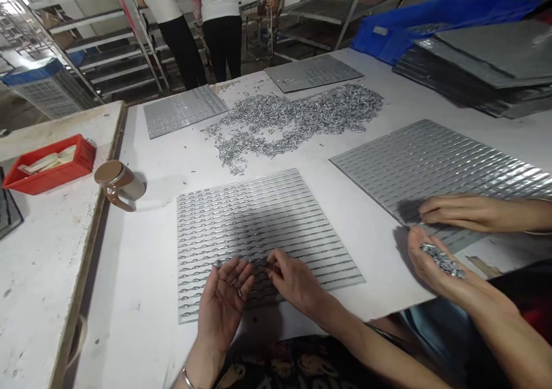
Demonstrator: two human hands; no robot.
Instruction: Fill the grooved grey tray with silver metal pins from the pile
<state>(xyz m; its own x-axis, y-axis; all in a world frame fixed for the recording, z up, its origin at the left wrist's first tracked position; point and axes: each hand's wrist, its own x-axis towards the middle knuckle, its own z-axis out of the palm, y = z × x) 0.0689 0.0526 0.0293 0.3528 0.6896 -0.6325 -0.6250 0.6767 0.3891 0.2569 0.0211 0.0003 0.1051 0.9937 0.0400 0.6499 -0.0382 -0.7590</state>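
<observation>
A grooved grey tray (259,222) lies on the white table in front of me. My left hand (224,302) rests palm-up at the tray's near edge, fingers loosely cupped round a few small metal pieces. My right hand (293,279) lies over the tray's front rows, fingertips pinched on something I cannot make out. A big heap of small metal pieces (293,121) lies beyond the tray.
A co-worker's two hands (444,245) work at a second tray (435,164) on the right, one palm holding metal pieces. A brown-lidded mug (118,185) lies on its side at left. A red bin (47,161), further trays and stacked plates (483,67) surround. Two people stand at the back.
</observation>
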